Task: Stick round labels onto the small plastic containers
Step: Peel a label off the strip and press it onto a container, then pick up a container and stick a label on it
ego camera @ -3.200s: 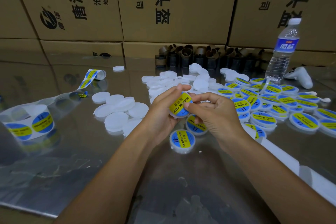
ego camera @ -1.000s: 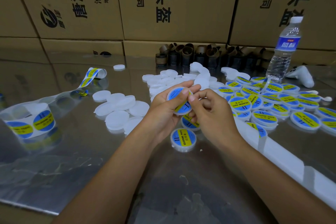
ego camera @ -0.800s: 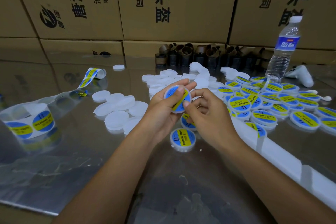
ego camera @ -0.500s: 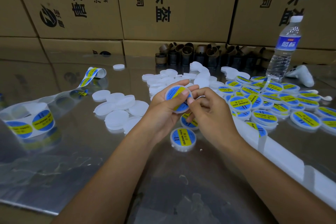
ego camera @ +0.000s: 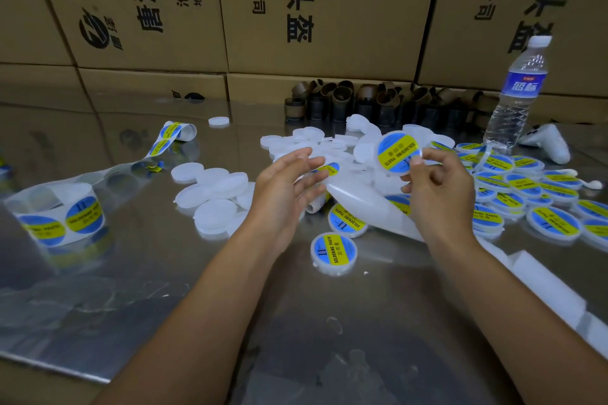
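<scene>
My right hand (ego camera: 439, 197) holds a small round plastic container (ego camera: 398, 151) by its edge, raised above the table, its blue and yellow label facing me. My left hand (ego camera: 289, 187) hovers with straight, spread fingers and holds nothing. Unlabelled white containers (ego camera: 214, 197) lie in a heap left of my hands. Labelled containers (ego camera: 526, 191) pile up on the right, and two more (ego camera: 334, 251) lie just below my hands. A label roll (ego camera: 62, 219) stands at the far left, its backing strip (ego camera: 158, 146) trailing toward the back.
The shiny metal table (ego camera: 312, 322) reflects its surroundings. A water bottle (ego camera: 518, 92) stands at the back right beside a white controller (ego camera: 549, 145). Brown cardboard cores (ego camera: 362, 102) line the back, with cardboard boxes (ego camera: 312, 10) stacked behind. White foam (ego camera: 543, 283) lies under my right arm.
Both hands held the labelled container together before. Now my right hand has carried it up and to the right, and my left hand has let go and opened.
</scene>
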Available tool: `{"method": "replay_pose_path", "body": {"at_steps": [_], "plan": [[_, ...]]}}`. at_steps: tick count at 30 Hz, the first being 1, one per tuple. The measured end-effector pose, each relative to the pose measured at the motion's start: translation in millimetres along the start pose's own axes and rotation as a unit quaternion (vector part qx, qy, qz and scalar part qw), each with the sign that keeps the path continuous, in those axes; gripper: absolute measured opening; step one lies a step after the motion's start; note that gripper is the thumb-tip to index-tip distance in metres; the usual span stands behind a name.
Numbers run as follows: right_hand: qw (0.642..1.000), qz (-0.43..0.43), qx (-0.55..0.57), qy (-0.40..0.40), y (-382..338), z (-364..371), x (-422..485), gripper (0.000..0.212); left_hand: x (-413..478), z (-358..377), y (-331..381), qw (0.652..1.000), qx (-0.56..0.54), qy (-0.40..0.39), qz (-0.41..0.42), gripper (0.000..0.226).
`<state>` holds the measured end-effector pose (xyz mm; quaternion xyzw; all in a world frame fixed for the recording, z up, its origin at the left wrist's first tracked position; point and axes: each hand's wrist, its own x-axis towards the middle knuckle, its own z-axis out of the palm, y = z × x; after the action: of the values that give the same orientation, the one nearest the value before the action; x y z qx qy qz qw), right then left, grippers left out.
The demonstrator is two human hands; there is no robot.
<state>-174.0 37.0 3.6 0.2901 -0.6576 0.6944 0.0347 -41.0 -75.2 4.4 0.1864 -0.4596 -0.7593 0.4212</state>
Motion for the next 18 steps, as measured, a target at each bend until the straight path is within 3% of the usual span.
{"method": "replay_pose_path", "body": {"at_steps": [3, 8, 14, 16, 18], "plan": [[0.997, 0.063, -0.025, 0.025, 4.6, -3.6, 6.9, 0.005, 0.4, 0.7, 0.6, 0.999, 0.030, 0.023, -0.001, 0.010], [0.985, 0.167, -0.021, 0.037, 16.6, -7.9, 19.9, 0.013, -1.5, 2.6, 0.9, 0.997, 0.065, 0.036, -0.006, 0.016], [0.980, 0.164, -0.107, 0.033, 21.9, -7.3, 21.3, 0.036, 2.6, -12.1, 6.2, 0.973, 0.109, 0.193, 0.064, 0.017], [0.978, 0.173, -0.117, 0.022, 21.5, -7.3, 20.7, 0.034, 3.4, -17.8, 6.1, 0.954, 0.138, 0.249, 0.094, 0.015], [0.978, 0.178, -0.109, 0.013, 19.3, -9.0, 18.8, 0.020, 4.0, -21.2, 6.1, 0.929, 0.189, 0.291, 0.128, 0.013]]}}
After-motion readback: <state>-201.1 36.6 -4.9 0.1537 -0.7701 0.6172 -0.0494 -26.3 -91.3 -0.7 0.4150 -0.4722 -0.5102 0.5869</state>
